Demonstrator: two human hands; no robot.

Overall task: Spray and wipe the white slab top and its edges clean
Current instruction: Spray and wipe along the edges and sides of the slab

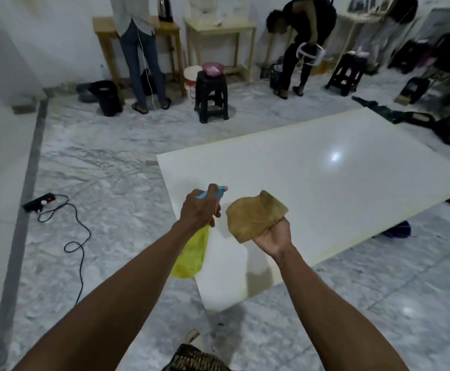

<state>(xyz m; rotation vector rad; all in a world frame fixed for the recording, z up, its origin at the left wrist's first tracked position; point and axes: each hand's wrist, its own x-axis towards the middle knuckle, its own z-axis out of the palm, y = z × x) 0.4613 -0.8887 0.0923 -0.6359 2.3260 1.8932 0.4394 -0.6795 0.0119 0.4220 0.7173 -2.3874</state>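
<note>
Head: spray bottle [191,250], cloth [256,215] over slab [325,170]

dim indoor light; an overhead lamp's glare spot shines on the white slab [325,167], far right of it the frame smears, bent by wide-angle distortion.

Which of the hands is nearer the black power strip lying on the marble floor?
Left. The left hand, gripping the yellow spray bottle, is on the side of the black power strip. The right hand, holding the tan cloth, is farther across, over the white slab.
</note>
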